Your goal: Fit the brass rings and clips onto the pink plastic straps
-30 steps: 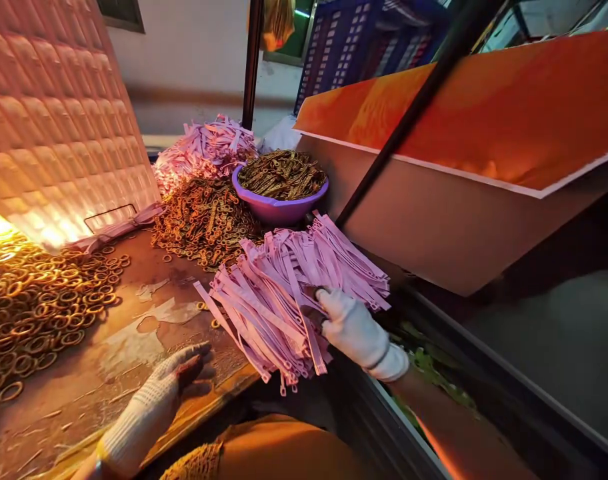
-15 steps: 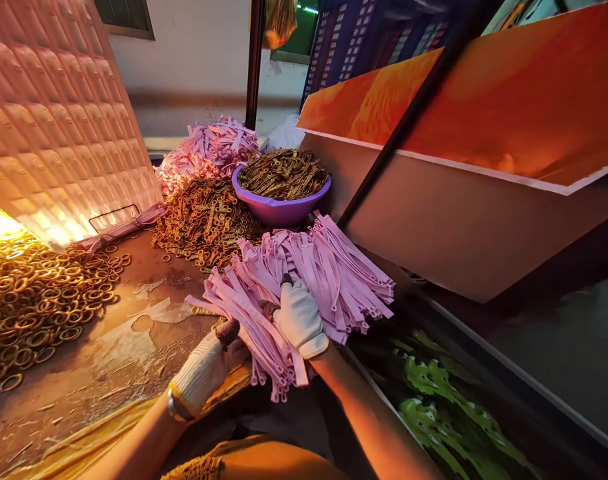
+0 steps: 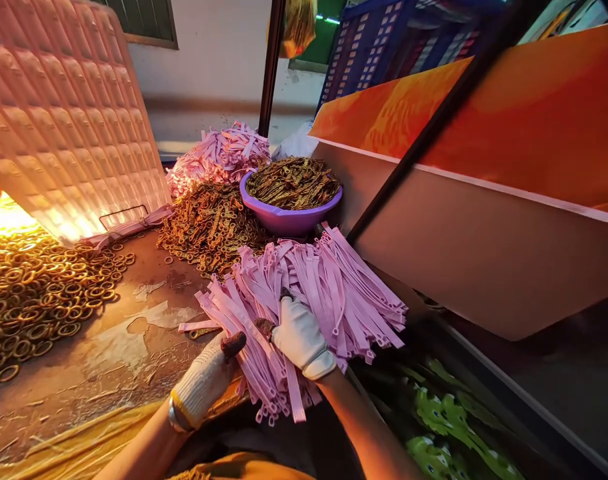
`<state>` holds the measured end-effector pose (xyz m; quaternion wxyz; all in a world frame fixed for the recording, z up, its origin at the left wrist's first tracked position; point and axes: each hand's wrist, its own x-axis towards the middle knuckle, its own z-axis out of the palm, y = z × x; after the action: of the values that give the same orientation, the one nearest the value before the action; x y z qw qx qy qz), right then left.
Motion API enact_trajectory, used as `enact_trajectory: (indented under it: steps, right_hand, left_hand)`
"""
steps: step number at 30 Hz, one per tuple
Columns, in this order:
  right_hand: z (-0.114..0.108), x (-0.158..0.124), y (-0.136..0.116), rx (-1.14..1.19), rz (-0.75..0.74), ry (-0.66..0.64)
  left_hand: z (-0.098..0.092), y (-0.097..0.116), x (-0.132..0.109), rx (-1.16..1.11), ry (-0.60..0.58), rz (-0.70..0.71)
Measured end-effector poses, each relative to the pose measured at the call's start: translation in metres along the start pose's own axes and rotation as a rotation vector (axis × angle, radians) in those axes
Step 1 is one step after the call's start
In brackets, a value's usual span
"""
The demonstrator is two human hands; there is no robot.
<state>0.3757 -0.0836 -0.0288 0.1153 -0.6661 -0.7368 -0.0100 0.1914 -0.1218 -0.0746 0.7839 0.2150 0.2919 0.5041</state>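
Observation:
A fanned heap of pink plastic strips (image 3: 329, 287) lies at the near edge of a worn brown worktable (image 3: 114, 347). Both my hands wear white knit gloves. My right hand (image 3: 300, 337) rests on top of the heap with its fingers curled into the strips. My left hand (image 3: 207, 377) presses against the heap's left side, thumb up against the strips, fingers hidden beneath them. The strip ends hang over the table's front edge.
A purple bowl (image 3: 289, 217) of dark metal pieces stands behind the heap, next to a pile of brass key-like parts (image 3: 209, 223) and more pink strips (image 3: 219, 153). Brass rings (image 3: 29, 293) cover the table's left. An orange board (image 3: 484, 127) slopes at right.
My left hand came off the bare table and up against the strip heap. My right hand moved from the heap's right edge to its top middle. The view shifted slightly.

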Motion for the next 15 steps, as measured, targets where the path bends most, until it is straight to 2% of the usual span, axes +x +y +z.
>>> enact_trajectory:
  steps: [2,4,9,12,15]
  right_hand:
    - [-0.002,0.004,0.001,-0.005,0.044,-0.028]
    - [-0.001,0.005,-0.003,-0.015,0.018,-0.053]
    - [0.008,-0.002,-0.019,-0.251,0.010,-0.070]
    - [0.003,0.003,-0.027,-0.123,0.049,-0.161]
    - [-0.013,0.004,-0.042,-0.036,0.082,-0.224]
  left_hand:
    - [0.002,0.002,0.000,-0.009,-0.002,0.002]
    - [0.003,0.003,0.000,-0.014,-0.025,-0.003]
    - [0.000,0.002,-0.001,-0.103,-0.125,-0.075]
    - [-0.005,0.003,-0.001,-0.172,-0.149,-0.078]
    - [-0.013,0.006,-0.002,-0.217,-0.124,-0.068]
